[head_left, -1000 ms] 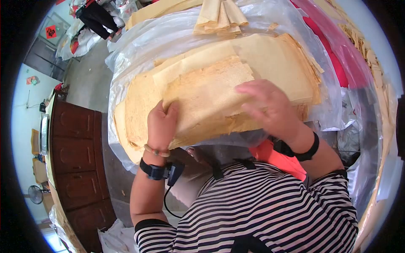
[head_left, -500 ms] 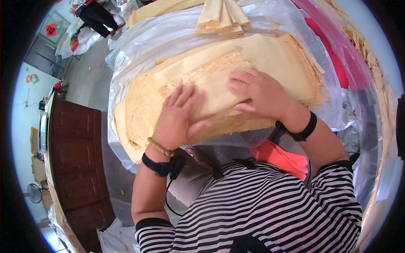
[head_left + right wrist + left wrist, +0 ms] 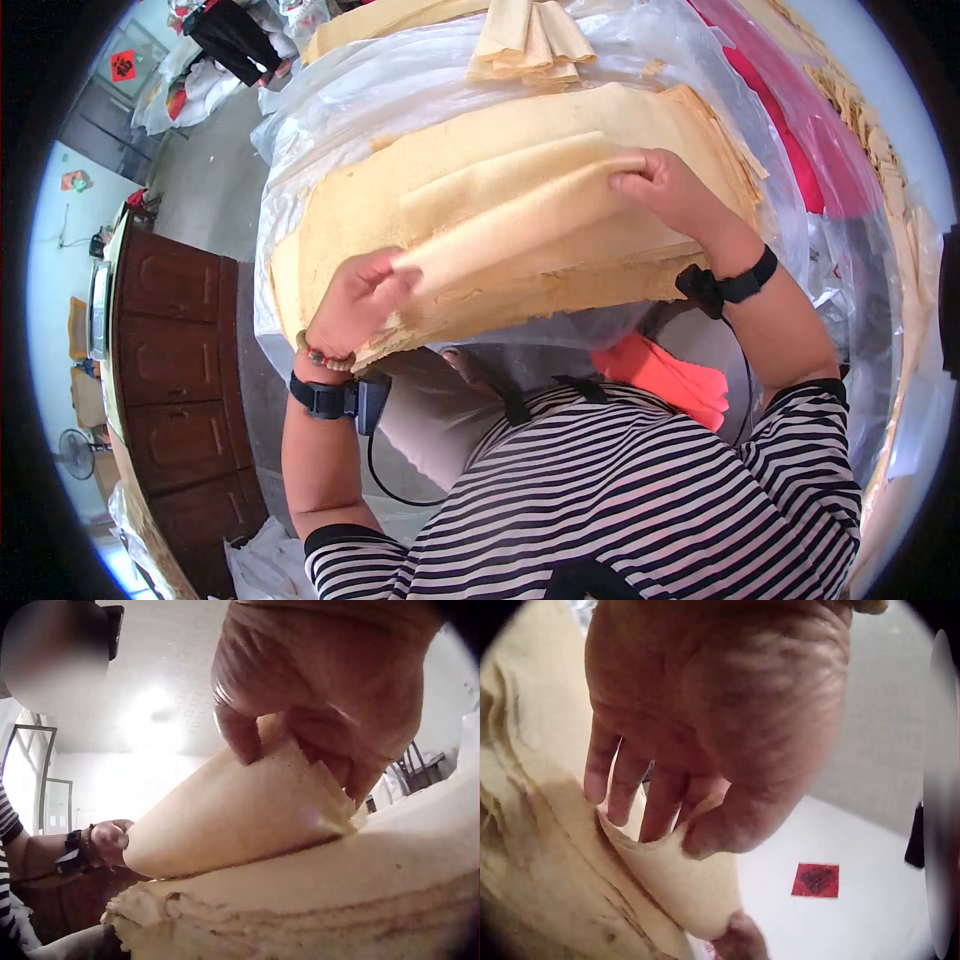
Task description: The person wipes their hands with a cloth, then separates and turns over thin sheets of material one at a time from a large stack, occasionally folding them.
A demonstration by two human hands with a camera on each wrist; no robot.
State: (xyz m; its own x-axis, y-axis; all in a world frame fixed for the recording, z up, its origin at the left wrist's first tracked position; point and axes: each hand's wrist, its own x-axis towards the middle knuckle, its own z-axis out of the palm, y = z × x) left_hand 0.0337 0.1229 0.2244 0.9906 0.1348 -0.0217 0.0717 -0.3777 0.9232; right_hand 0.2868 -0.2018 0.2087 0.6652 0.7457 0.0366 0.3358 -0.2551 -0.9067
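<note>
The top sheet (image 3: 515, 235) curls up from a pile (image 3: 690, 140) of tan sheets, and it looks thin, light, bendy and easy to rip, so a soft hold near each end should suit it. The left hand (image 3: 362, 300) pinches one end with thumb against fingers, which are mostly straight, and the right hand (image 3: 675, 195) has bent fingers gripping the other end. Below, the pile has rough, crumbly edges and sits on shiny, wrinkly plastic (image 3: 330, 112).

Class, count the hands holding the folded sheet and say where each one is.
2: the left hand at the left end of the sheet, the right hand at its right.
</note>
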